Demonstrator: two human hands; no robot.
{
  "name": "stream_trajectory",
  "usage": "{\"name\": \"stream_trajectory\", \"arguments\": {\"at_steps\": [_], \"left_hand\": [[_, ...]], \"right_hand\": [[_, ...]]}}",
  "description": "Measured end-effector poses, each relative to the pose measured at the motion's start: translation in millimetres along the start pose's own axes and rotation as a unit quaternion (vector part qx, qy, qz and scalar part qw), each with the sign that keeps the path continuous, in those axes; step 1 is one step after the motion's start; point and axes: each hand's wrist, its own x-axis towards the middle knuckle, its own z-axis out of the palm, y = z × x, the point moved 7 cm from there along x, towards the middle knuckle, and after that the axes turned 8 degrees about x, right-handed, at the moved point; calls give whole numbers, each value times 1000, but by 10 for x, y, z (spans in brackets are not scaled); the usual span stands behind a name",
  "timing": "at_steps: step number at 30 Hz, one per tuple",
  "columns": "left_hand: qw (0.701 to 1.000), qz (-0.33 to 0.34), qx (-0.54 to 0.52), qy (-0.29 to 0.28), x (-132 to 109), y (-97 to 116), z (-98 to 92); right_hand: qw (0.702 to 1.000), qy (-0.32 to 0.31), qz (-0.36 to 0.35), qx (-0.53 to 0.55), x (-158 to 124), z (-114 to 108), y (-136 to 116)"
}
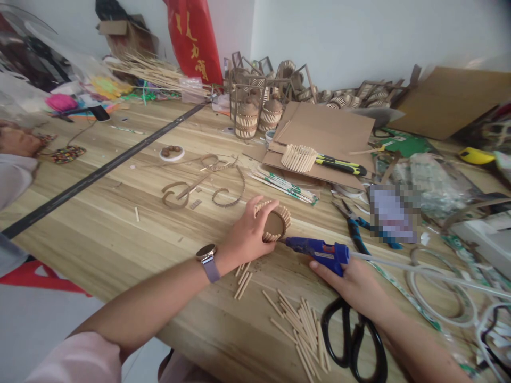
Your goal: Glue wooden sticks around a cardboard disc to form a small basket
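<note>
My left hand [255, 229] is closed round a small round basket [282, 219] whose wall is a ring of short wooden sticks, its open side facing me. A blue glue gun [319, 251] is gripped in my right hand [355, 287], and a long glue stick [399, 266] runs out of its back. The gun's nozzle is close to the basket's lower right rim; I cannot tell whether it touches. Loose wooden sticks [301, 330] lie in a pile below my hands, with a few more [242, 284] near my left wrist. Black-handled scissors [353, 340] lie beside my right forearm.
Pliers [355, 229], tape rolls [443, 287] and plastic bags [427, 181] crowd the right. Cardboard [331, 125] carries a stick bundle [298, 158] and a utility knife [341, 165]. Finished lanterns [246, 119] stand behind. Curled strips [175, 194] lie left; another person's arm [16, 165] is far left.
</note>
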Motion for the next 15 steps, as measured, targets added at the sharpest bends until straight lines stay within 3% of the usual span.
{"name": "stream_trajectory", "arguments": {"at_steps": [11, 15], "left_hand": [[1000, 7, 0, 2, 5, 5, -5], [1000, 6, -2, -2, 5, 0, -3]], "right_hand": [[997, 42, 7, 70, -12, -73, 22], [991, 80, 39, 95, -16, -227, 185]]}}
